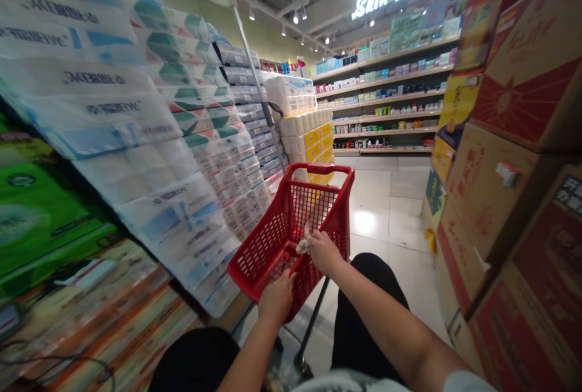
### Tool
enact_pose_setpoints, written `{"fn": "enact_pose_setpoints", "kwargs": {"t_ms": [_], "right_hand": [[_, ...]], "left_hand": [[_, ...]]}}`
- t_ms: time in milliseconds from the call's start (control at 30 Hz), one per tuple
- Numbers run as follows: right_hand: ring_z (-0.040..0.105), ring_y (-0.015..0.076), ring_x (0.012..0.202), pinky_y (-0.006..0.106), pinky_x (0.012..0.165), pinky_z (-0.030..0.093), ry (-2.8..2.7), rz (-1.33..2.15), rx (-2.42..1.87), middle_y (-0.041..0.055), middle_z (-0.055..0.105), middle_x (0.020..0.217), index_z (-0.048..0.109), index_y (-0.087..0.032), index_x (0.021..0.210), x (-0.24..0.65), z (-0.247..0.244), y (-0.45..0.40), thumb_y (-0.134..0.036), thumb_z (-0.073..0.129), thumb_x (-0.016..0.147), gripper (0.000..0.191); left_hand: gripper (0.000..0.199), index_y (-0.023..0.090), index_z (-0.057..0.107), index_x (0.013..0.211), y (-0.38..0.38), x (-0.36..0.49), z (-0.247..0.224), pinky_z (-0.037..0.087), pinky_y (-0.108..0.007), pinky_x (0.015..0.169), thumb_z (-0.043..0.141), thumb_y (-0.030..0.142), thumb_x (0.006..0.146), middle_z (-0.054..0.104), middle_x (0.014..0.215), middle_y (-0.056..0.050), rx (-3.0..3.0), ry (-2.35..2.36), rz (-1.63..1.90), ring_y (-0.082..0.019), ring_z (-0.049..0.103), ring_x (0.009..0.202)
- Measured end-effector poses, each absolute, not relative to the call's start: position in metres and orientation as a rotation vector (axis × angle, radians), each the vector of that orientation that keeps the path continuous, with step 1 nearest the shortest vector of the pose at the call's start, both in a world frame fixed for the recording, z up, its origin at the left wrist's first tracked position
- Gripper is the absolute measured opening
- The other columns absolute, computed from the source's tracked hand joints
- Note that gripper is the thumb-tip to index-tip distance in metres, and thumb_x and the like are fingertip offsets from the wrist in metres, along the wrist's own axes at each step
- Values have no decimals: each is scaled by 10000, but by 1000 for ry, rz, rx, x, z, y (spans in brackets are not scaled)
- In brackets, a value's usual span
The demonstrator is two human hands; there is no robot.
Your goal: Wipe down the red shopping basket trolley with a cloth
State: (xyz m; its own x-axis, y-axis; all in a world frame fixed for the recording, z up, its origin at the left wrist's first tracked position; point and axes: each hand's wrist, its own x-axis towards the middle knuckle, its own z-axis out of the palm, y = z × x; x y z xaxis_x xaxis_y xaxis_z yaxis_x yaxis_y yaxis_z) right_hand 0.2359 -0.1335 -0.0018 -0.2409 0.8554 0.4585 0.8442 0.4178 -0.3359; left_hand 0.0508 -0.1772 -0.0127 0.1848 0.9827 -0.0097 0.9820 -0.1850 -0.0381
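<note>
In front of my knees stands a red plastic shopping cart with a latticed basket and a looped handle at its far end. The near rim of the basket is in the grip of my left hand, its fingers mostly hidden over the edge. My right hand is closed on a crumpled white tissue above the right side rim. Whether this hand also touches the rim, I cannot tell. Inside the basket only the red lattice shows.
Wrapped tissue packs are piled high along the left, close to the cart. Cardboard boxes are stacked on the right. A pale tiled floor leads to product shelves at the back. A metal pole leans beside the tissue stacks.
</note>
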Motion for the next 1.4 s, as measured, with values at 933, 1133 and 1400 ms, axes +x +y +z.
{"fn": "enact_pose_setpoints", "kwargs": {"t_ms": [933, 1133, 1400], "right_hand": [[460, 242, 1253, 431, 1072, 281, -2311, -249, -1020, 63, 627, 1251, 600, -253, 1231, 236, -19, -144, -93, 405, 912, 406], [482, 234, 1260, 417, 1024, 381, -2361, -306, -962, 37, 583, 1339, 582, -296, 1281, 238, -50, -150, -110, 388, 932, 441], [573, 232, 1109, 391, 979, 477, -2328, -308, -931, 59, 657, 1178, 638, -266, 1203, 220, -72, -159, -119, 368, 936, 407]], "left_hand": [[530, 241, 657, 949, -152, 9, 10, 349, -408, 884, 162, 427, 993, 702, 992, -55, -2393, -1997, -293, -213, 583, 982], [519, 245, 661, 945, -153, -10, 11, 355, -391, 853, 182, 438, 990, 693, 998, -55, -2398, -1995, -288, -206, 560, 983], [508, 250, 648, 989, -159, -12, 8, 337, -408, 851, 158, 380, 997, 683, 1002, -57, -2363, -1985, -311, -213, 531, 976]]}}
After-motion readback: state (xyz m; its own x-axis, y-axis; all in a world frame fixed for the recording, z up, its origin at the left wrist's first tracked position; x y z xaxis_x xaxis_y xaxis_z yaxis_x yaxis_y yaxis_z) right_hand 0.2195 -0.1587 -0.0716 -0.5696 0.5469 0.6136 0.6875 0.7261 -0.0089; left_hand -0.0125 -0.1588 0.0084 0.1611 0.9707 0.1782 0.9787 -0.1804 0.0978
